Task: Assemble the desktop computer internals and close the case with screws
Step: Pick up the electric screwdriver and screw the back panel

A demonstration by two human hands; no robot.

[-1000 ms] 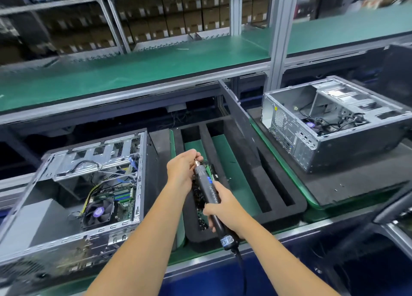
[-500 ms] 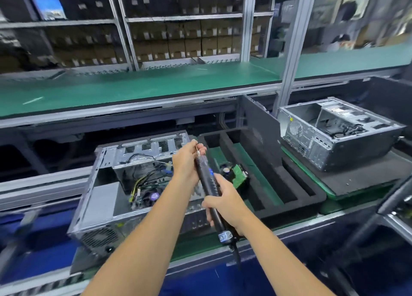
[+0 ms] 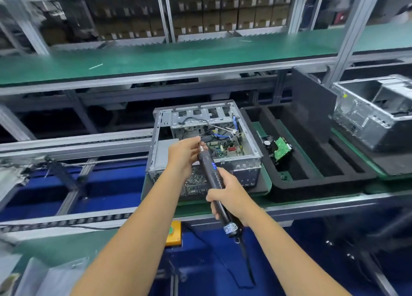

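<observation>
Since the frame half a second back, the open computer case [image 3: 205,144] has drifted rightward in my view and now sits dead ahead, directly behind my hands; the foam tray [image 3: 312,161] and the second case [image 3: 374,115] have slid off to the right.

Right hand [image 3: 229,197] wraps the lower body of the electric screwdriver [image 3: 211,175], cord trailing down near me. Left hand [image 3: 185,155] is curled at the tool's tip, fingertips pinching around the bit; whether a screw is between them I cannot tell, too small.

Case lies on its side on the green desk [image 3: 266,182], side panel off, motherboard and cables exposed. A loose green board [image 3: 281,149] rests in the tray to its right.

Step in hand, my judgement: seating a screw or bit on the driver, ahead of fastening. Internals not yet closed up.

Next move calls for swinging the tip forward into the case, keeping it square to the chosen hole, clear of the cables.
</observation>
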